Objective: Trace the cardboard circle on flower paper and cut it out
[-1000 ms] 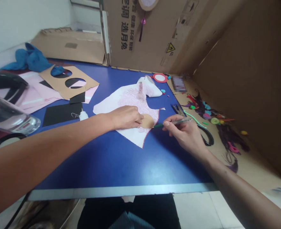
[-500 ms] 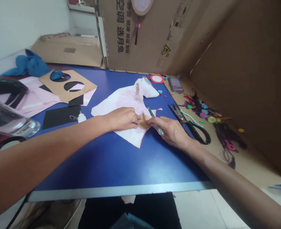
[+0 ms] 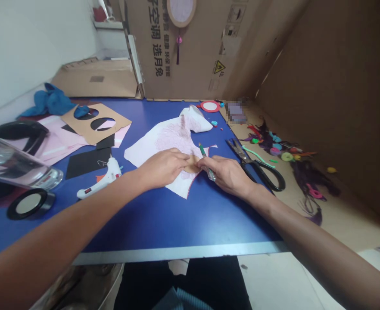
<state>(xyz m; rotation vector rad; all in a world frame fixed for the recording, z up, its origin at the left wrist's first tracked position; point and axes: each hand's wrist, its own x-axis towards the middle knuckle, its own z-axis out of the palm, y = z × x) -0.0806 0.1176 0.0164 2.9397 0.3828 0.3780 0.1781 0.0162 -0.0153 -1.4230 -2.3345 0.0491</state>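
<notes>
My left hand (image 3: 166, 167) lies on a piece of white cloth with a pale purple print (image 3: 172, 135). Its outstretched fingertips rest at the left edge of a small tan cardboard oval (image 3: 191, 164) on that cloth. On the oval's other side, my right hand (image 3: 230, 176) is closed around a green pen (image 3: 202, 149), whose upper end points away from me. The right thumb and fingertips are by the oval's right edge; whether they touch it I cannot tell. The cloth has a red-stitched edge near me and a bunched far end.
Black-handled scissors (image 3: 257, 165) lie right of my right hand. A white glue gun (image 3: 104, 178), a black roll (image 3: 28, 204) and a clear glass (image 3: 18, 161) are at left. Behind them is cardboard with oval holes (image 3: 122, 120). Tassels and beads (image 3: 287, 158) line the right side.
My left fingers have flattened and shifted slightly back to the left, while the right hand keeps the pen beside the oval. The view has moved, and the whole glue gun now shows.
</notes>
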